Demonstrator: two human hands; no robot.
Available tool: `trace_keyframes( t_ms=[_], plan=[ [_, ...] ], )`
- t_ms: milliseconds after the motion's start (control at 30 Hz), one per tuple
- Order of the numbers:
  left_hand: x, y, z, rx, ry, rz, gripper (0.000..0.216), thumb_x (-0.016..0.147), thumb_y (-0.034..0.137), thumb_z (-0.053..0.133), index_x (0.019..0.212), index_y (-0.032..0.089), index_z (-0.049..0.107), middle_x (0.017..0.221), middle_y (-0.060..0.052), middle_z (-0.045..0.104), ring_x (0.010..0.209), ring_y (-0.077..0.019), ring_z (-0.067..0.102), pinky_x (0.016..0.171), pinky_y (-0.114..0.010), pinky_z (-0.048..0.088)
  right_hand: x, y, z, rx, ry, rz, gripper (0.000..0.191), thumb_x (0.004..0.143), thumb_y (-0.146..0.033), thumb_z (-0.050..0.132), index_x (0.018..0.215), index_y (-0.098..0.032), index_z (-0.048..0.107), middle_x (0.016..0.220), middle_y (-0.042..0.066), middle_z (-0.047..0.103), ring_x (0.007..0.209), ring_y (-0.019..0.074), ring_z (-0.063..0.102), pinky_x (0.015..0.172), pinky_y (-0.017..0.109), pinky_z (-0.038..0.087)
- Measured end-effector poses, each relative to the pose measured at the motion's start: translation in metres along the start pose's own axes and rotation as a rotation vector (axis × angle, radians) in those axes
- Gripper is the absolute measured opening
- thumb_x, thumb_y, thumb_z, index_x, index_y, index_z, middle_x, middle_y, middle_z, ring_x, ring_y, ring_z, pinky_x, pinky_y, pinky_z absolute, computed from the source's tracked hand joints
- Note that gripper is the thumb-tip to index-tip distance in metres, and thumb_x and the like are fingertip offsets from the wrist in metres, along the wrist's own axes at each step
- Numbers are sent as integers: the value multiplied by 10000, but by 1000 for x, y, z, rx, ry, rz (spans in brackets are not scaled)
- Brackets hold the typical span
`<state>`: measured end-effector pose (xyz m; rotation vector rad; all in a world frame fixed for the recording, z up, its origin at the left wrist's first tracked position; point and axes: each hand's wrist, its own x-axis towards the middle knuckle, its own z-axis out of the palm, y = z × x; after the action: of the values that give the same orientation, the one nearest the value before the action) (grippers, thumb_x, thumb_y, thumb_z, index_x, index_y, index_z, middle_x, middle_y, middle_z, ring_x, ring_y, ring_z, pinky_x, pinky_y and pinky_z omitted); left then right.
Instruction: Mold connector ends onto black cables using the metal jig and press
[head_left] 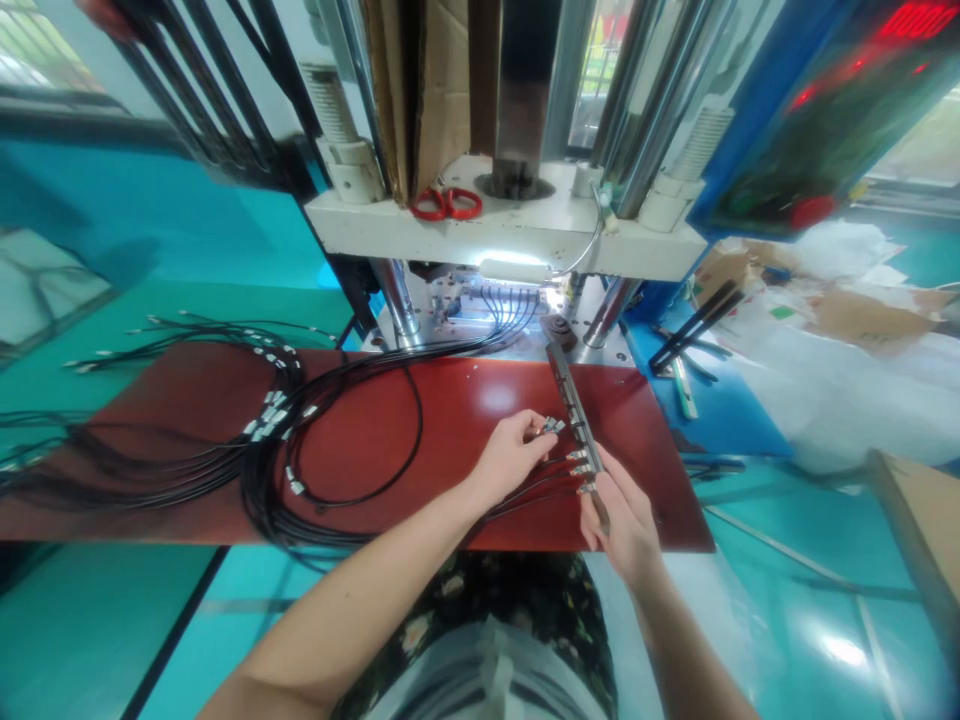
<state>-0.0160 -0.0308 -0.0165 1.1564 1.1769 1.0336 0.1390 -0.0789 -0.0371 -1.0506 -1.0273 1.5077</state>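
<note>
My left hand [512, 455] is closed in a pinch on the metal connector ends of thin black cables [553, 426], beside a long narrow metal fixture bar [571, 407]. My right hand [624, 515] grips the near end of that bar on the red-brown work board [450, 420]. Several connectors sit seated along the bar, their cables running back under my left hand. A big loose bundle of black cables [262, 450] with metal tips lies on the left of the board.
Behind the board stands a press machine [510, 225] with steel columns and a lit work area holding more cables. Red scissors [446, 203] lie on its white plate. A blue control box [825, 110] is at the right, above white plastic and cardboard [847, 330].
</note>
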Motion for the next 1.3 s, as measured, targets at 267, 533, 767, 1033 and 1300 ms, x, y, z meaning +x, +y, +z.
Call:
trace_keyframes(
  t_ms=[267,533,767,1033,1300],
  plan=[
    [-1,7,-2,151,-47,69,206,729,300,549,626,152,448,558,59,417,532,-69,365,553,-202,314,0,1,-3,5,-5,10,447,886,-354,455,1306,-213,389,461,-86,395,336,49,289,306,166,318],
    [-5,10,0,402,-40,166,272,816,338,417,619,155,463,587,38,456,566,-89,395,559,-219,290,-1,0,-2,46,-2,-10,417,872,-338,483,1273,-233,435,583,-47,500,354,38,316,298,164,334],
    [2,5,6,100,-72,-39,245,749,332,479,603,138,513,529,40,443,513,-77,362,520,-204,286,-1,1,-1,-21,4,-21,471,867,-358,480,1301,-197,395,534,-65,453,342,40,298,295,163,319],
    [-5,8,5,66,-56,11,254,752,332,490,592,134,495,565,28,461,544,-82,399,547,-208,321,-2,-6,5,-279,-23,15,508,875,-402,448,1335,-203,360,442,-89,364,357,53,309,319,151,282],
    [-1,18,-12,-106,-77,-51,316,784,460,460,800,156,542,554,49,402,454,-54,332,416,-172,223,1,-3,-2,-68,-27,23,527,857,-393,487,1327,-187,370,457,-85,390,338,60,294,300,177,301]
  ],
)
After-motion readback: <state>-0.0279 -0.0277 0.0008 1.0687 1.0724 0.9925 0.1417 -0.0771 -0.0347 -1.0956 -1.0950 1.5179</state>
